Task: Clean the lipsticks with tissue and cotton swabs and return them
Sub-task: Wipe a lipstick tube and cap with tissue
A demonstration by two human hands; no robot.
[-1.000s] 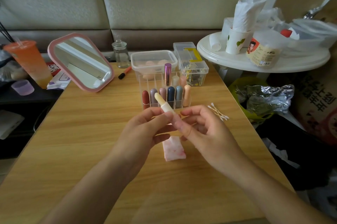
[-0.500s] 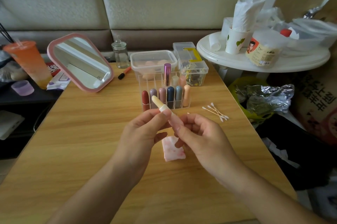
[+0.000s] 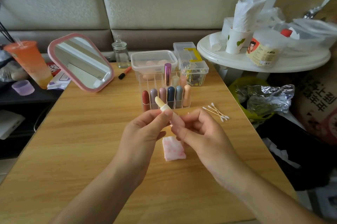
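Both hands hold one uncapped lipstick (image 3: 161, 104) with a pale yellow stick, tilted up to the left above the table. My left hand (image 3: 144, 132) pinches its upper tube between thumb and fingers. My right hand (image 3: 198, 131) grips the pink base. A folded tissue (image 3: 174, 149) stained pink lies on the table just below the hands. Several cotton swabs (image 3: 217, 111) lie to the right. A clear organizer (image 3: 145, 82) behind the hands holds several capped lipsticks upright.
A pink-framed mirror (image 3: 82, 61) leans at the back left beside a small glass jar (image 3: 120, 53). Clear plastic boxes (image 3: 153, 59) stand behind the organizer. An orange cup (image 3: 29, 61) sits far left. A white round side table (image 3: 262, 58) with cups and tissues stands at right.
The lipstick has shifted slightly left and down with both hands, and my right hand's fingers have turned on the base. The yellow stick's exposed length looks about the same.
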